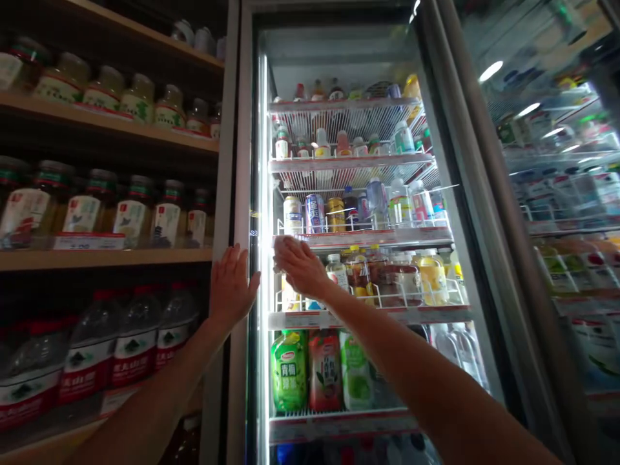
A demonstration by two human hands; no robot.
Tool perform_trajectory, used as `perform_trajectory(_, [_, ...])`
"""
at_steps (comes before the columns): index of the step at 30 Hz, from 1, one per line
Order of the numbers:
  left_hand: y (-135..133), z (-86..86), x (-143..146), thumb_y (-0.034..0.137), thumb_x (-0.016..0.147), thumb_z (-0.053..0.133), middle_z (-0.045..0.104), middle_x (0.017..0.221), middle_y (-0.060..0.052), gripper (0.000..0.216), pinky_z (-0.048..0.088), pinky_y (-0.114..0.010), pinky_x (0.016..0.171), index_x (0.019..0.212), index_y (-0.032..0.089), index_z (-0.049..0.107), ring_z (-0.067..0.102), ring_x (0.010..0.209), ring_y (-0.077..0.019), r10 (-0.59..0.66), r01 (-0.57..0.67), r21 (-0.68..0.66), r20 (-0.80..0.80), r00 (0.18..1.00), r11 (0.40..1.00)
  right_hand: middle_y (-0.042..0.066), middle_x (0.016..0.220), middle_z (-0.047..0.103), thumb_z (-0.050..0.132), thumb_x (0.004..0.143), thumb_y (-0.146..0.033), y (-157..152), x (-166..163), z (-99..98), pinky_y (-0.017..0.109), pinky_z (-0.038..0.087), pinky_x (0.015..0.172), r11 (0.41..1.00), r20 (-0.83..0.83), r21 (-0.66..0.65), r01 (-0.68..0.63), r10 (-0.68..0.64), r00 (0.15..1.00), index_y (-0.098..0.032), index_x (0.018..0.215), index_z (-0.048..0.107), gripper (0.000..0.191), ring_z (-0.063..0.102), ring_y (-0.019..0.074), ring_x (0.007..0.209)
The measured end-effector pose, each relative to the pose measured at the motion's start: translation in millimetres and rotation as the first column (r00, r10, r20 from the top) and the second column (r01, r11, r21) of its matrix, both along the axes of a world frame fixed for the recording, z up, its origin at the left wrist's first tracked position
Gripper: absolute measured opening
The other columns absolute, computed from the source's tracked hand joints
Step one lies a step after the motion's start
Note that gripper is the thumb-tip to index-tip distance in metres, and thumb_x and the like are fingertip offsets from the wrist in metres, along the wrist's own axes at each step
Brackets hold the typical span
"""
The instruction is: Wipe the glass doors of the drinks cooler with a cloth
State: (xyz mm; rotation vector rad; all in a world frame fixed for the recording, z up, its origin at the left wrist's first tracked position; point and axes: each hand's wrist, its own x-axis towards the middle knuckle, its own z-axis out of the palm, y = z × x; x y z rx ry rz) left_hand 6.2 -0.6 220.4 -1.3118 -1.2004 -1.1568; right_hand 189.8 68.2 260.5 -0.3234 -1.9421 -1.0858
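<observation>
My left hand is open, its fingers stretched upward and its palm laid against the metal frame on the left side of a glass-door drinks fridge. My right hand reaches across to the left part of the glass door. Under its fingers is a small, pale, crumpled cloth, pressed to the glass. The cloth's full shape is hidden by the hand. Behind the glass near this hand stand several cans, among them a blue can, and a row of bottles.
On the left, wooden shelves hold jars, dark bottles with pale labels and large water bottles. Green drink bottles stand on a lower fridge shelf. Another glass-door fridge stands at the right.
</observation>
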Motion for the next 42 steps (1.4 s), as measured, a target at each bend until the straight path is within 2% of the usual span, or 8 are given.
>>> perform_trajectory(4, [0.8,-1.3,2.5,0.039,0.087,0.034,0.035,0.144,-0.017,0.054,0.019,-0.05,0.11,0.133,0.01,0.038,0.026,0.136,-0.0283,0.004,-0.004,-0.004,-0.029,1.0,1.0,0.009,0.148,0.033,0.043,0.085,-0.018,2.3,21.4,3.1,0.051,0.017,0.112,0.994,-0.365,-0.111,0.017,-0.057,0.929,-0.016,0.131,0.047,0.046,0.019,0.0263,0.14])
perform_trajectory(9, [15.7,-8.7,26.4,0.038,0.088,0.034,0.038,0.143,-0.016,0.051,0.023,-0.049,0.109,0.133,0.013,0.039,0.028,0.136,-0.0269,-0.012,0.013,0.011,-0.093,0.996,1.0,0.004,0.148,0.034,0.048,0.083,-0.019,2.6,46.3,-23.2,0.044,0.019,0.113,0.998,0.058,0.033,0.046,-0.048,0.997,-0.02,0.13,0.048,0.047,0.023,0.0229,0.138])
perform_trajectory(14, [28.9,-15.0,60.7,0.037,0.089,0.035,0.037,0.144,-0.015,0.05,0.024,-0.05,0.108,0.133,0.014,0.039,0.028,0.136,-0.0266,-0.035,0.038,0.016,-0.156,0.987,0.999,0.008,0.148,0.034,0.044,0.085,-0.02,7.3,78.8,-29.1,0.051,0.021,0.11,0.99,-0.313,-0.033,0.137,-0.14,0.939,-0.019,0.132,0.046,0.047,0.022,0.027,0.138])
perform_trajectory(19, [40.3,-17.1,91.6,0.035,0.089,0.038,0.038,0.143,-0.015,0.048,0.023,-0.049,0.11,0.132,0.013,0.041,0.027,0.137,-0.0263,-0.07,0.076,0.027,-0.191,0.979,0.997,0.003,0.147,0.035,0.045,0.085,-0.021,13.5,120.5,-42.6,0.046,0.02,0.112,0.987,0.012,0.053,0.152,-0.153,0.988,-0.022,0.134,0.043,0.05,0.021,0.0229,0.139])
perform_trajectory(24, [48.5,-20.4,122.6,0.033,0.088,0.039,0.039,0.143,-0.014,0.048,0.022,-0.048,0.11,0.132,0.014,0.04,0.027,0.137,-0.0256,-0.105,0.12,0.044,-0.254,0.961,0.992,0.01,0.146,0.036,0.041,0.087,-0.022,20.0,156.8,-58.6,0.05,0.024,0.108,0.976,-0.443,-0.018,0.216,-0.202,0.874,-0.016,0.132,0.046,0.045,0.02,0.0276,0.139])
perform_trajectory(29, [51.3,-28.1,148.2,0.032,0.088,0.039,0.041,0.141,-0.015,0.047,0.019,-0.047,0.111,0.131,0.012,0.042,0.027,0.137,-0.025,-0.127,0.138,0.014,-0.299,0.946,0.99,0.005,0.145,0.039,0.042,0.087,-0.022,24.0,191.1,-88.7,0.046,0.021,0.111,0.976,-0.107,0.076,0.204,-0.196,0.975,-0.021,0.131,0.047,0.045,0.02,0.0229,0.14])
perform_trajectory(34, [53.5,-36.5,164.9,0.033,0.088,0.041,0.041,0.141,-0.015,0.047,0.019,-0.047,0.111,0.13,0.011,0.043,0.027,0.137,-0.0257,-0.129,0.127,-0.029,-0.337,0.932,0.991,0.012,0.147,0.035,0.038,0.089,-0.021,33.0,225.0,-96.8,0.051,0.025,0.107,0.969,-0.641,-0.029,0.244,-0.206,0.739,-0.018,0.132,0.045,0.044,0.021,0.0255,0.139])
perform_trajectory(42, [56.0,-54.0,196.3,0.032,0.087,0.044,0.039,0.143,-0.013,0.053,0.013,-0.045,0.114,0.135,0.013,0.036,0.025,0.138,-0.0242,-0.189,0.195,-0.024,-0.387,0.902,0.981,0.009,0.144,0.04,0.038,0.089,-0.02,31.2,245.9,-111.7,0.049,0.026,0.108,0.961,-0.508,-0.021,0.275,-0.247,0.825,-0.022,0.133,0.045,0.045,0.024,0.0246,0.138])
